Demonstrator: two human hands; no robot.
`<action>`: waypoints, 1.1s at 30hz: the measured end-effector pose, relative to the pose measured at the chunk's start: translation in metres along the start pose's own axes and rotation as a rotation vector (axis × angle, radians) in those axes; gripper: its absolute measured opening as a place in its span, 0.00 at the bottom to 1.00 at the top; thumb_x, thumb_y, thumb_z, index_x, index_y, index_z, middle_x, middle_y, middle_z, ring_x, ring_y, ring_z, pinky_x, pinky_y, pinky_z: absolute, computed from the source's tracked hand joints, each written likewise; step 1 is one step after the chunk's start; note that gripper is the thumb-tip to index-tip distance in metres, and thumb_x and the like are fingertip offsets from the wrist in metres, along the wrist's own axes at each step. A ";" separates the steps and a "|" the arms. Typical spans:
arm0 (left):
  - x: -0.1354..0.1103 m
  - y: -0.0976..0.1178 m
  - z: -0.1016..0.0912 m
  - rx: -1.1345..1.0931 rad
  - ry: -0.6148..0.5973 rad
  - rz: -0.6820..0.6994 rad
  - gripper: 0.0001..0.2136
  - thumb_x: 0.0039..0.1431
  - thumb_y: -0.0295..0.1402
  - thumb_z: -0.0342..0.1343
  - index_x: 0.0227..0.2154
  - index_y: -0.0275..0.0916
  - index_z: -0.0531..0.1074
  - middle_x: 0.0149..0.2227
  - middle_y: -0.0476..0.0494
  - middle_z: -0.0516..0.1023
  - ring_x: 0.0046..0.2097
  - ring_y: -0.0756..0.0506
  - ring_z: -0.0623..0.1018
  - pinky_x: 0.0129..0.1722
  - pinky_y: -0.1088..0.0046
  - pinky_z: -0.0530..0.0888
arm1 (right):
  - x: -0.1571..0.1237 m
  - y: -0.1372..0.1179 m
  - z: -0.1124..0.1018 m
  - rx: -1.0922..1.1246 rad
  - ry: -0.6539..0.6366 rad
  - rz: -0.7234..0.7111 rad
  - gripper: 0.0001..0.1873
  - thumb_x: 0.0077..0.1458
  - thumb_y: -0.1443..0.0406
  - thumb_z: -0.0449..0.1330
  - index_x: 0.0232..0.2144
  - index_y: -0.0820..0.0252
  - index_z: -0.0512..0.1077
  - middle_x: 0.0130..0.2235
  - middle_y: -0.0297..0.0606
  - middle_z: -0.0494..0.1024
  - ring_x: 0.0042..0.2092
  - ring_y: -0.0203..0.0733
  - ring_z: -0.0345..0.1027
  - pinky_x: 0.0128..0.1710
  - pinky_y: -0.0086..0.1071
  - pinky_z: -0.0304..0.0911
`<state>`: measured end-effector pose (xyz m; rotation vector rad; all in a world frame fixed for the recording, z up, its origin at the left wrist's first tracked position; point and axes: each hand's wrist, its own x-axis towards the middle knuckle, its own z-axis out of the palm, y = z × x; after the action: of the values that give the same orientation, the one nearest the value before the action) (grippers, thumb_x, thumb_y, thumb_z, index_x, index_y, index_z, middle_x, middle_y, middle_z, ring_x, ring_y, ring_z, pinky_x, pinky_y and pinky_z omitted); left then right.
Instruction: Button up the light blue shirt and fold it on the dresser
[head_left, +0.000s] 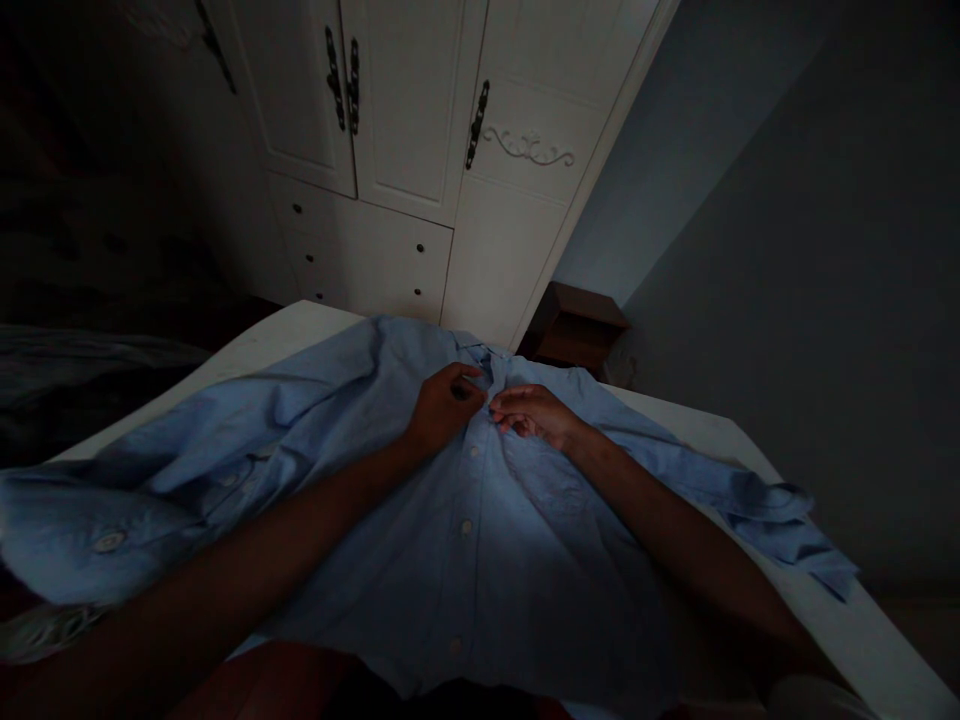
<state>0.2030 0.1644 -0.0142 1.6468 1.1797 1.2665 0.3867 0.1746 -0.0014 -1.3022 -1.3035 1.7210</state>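
A blue button-up shirt (420, 500) lies spread face up, its collar at the far end and its sleeves out to both sides. Several pale buttons run down the front placket. Near the collar, my left hand (446, 405) is closed in a pinch on the placket edge. Facing it, my right hand (534, 412) has its thumb and fingertips pressed together on the same strip of cloth. Whatever button lies between the fingertips is hidden. Below the hands, a shirt button (466, 527) sits on the placket.
The shirt rests on a white table (679, 408), whose edges show at both sides. Beyond stands a white wardrobe (405, 110) with dark handles and drawers. A brown wooden cabinet (577, 320) stands by the grey wall at the right. The room is dim.
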 end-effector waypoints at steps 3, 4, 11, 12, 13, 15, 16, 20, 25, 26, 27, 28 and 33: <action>0.001 0.000 -0.001 0.005 -0.001 -0.015 0.11 0.49 0.29 0.59 0.37 0.37 0.71 0.27 0.51 0.79 0.30 0.49 0.79 0.32 0.75 0.73 | 0.000 0.000 0.000 -0.009 0.001 -0.010 0.12 0.38 0.63 0.71 0.26 0.64 0.75 0.25 0.38 0.80 0.22 0.33 0.71 0.13 0.20 0.51; 0.001 0.000 -0.001 0.011 -0.002 -0.013 0.10 0.49 0.29 0.59 0.37 0.37 0.71 0.26 0.51 0.79 0.29 0.50 0.78 0.31 0.75 0.73 | 0.000 0.000 0.000 -0.011 0.003 -0.009 0.12 0.38 0.63 0.71 0.26 0.64 0.75 0.25 0.37 0.79 0.22 0.33 0.71 0.12 0.20 0.51; 0.000 0.003 -0.003 0.047 0.012 -0.016 0.10 0.48 0.28 0.58 0.36 0.38 0.71 0.26 0.52 0.77 0.28 0.50 0.77 0.29 0.76 0.72 | -0.001 -0.002 0.001 -0.015 -0.011 -0.008 0.13 0.36 0.64 0.72 0.26 0.64 0.75 0.24 0.36 0.79 0.21 0.32 0.69 0.13 0.20 0.51; 0.000 0.003 -0.004 0.054 0.017 -0.015 0.10 0.48 0.28 0.58 0.36 0.38 0.71 0.25 0.53 0.77 0.28 0.50 0.77 0.29 0.76 0.72 | -0.001 -0.002 0.000 -0.017 -0.013 -0.010 0.13 0.36 0.63 0.72 0.26 0.64 0.75 0.23 0.36 0.78 0.21 0.31 0.69 0.13 0.20 0.51; 0.001 0.003 -0.004 0.062 0.020 -0.013 0.10 0.48 0.28 0.58 0.36 0.38 0.71 0.25 0.53 0.77 0.28 0.50 0.77 0.29 0.76 0.72 | -0.001 -0.002 0.000 -0.019 -0.015 -0.012 0.13 0.36 0.63 0.72 0.26 0.64 0.75 0.23 0.36 0.78 0.21 0.31 0.69 0.13 0.20 0.51; 0.001 0.003 -0.005 0.079 0.010 0.002 0.10 0.48 0.28 0.58 0.36 0.38 0.71 0.26 0.52 0.77 0.28 0.50 0.77 0.31 0.75 0.72 | 0.000 -0.001 -0.001 -0.023 -0.020 -0.022 0.13 0.36 0.63 0.72 0.26 0.64 0.76 0.24 0.36 0.78 0.21 0.32 0.69 0.13 0.20 0.51; 0.002 0.002 -0.005 0.086 -0.010 0.010 0.10 0.48 0.28 0.58 0.36 0.38 0.71 0.26 0.52 0.77 0.29 0.50 0.77 0.32 0.75 0.72 | 0.000 -0.001 -0.001 -0.027 -0.021 -0.027 0.14 0.37 0.62 0.72 0.26 0.64 0.76 0.24 0.36 0.79 0.21 0.32 0.70 0.13 0.20 0.52; 0.005 -0.005 -0.007 0.089 -0.131 0.018 0.09 0.48 0.31 0.59 0.35 0.38 0.71 0.26 0.51 0.77 0.28 0.49 0.77 0.31 0.74 0.72 | -0.001 0.002 0.003 -0.089 0.004 -0.068 0.15 0.37 0.61 0.72 0.26 0.63 0.75 0.24 0.36 0.78 0.21 0.33 0.70 0.12 0.21 0.54; 0.008 -0.014 -0.011 0.143 -0.206 0.071 0.11 0.48 0.30 0.58 0.37 0.38 0.72 0.28 0.50 0.78 0.31 0.48 0.78 0.33 0.73 0.73 | -0.003 0.007 0.012 -0.263 0.098 -0.155 0.18 0.38 0.54 0.71 0.26 0.62 0.73 0.24 0.33 0.77 0.17 0.32 0.67 0.08 0.22 0.50; 0.008 -0.014 -0.011 0.164 -0.213 0.080 0.11 0.49 0.29 0.58 0.38 0.38 0.72 0.29 0.50 0.78 0.31 0.48 0.78 0.34 0.73 0.74 | -0.003 0.008 0.013 -0.305 0.112 -0.167 0.19 0.40 0.53 0.70 0.26 0.61 0.73 0.25 0.33 0.76 0.17 0.32 0.66 0.07 0.22 0.49; 0.008 -0.014 -0.012 0.187 -0.219 0.088 0.11 0.49 0.29 0.57 0.38 0.38 0.72 0.30 0.49 0.79 0.32 0.48 0.79 0.35 0.73 0.74 | -0.003 0.009 0.014 -0.352 0.126 -0.184 0.19 0.41 0.52 0.69 0.26 0.61 0.73 0.25 0.33 0.76 0.16 0.32 0.66 0.08 0.23 0.49; 0.009 -0.015 -0.012 0.219 -0.222 0.099 0.11 0.50 0.29 0.57 0.39 0.38 0.72 0.31 0.48 0.79 0.33 0.48 0.79 0.37 0.72 0.74 | -0.003 0.010 0.014 -0.404 0.146 -0.213 0.19 0.43 0.51 0.68 0.27 0.61 0.73 0.26 0.34 0.76 0.17 0.32 0.66 0.09 0.23 0.50; 0.010 -0.017 -0.015 0.554 -0.222 0.256 0.14 0.54 0.32 0.57 0.44 0.38 0.72 0.44 0.39 0.79 0.48 0.40 0.77 0.50 0.60 0.71 | -0.003 0.019 0.013 -0.753 0.350 -0.511 0.17 0.53 0.51 0.63 0.31 0.59 0.74 0.32 0.36 0.77 0.28 0.37 0.71 0.28 0.31 0.67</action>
<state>0.1855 0.1796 -0.0235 2.3379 1.2802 0.9093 0.3771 0.1617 -0.0178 -1.3924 -1.9300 0.6230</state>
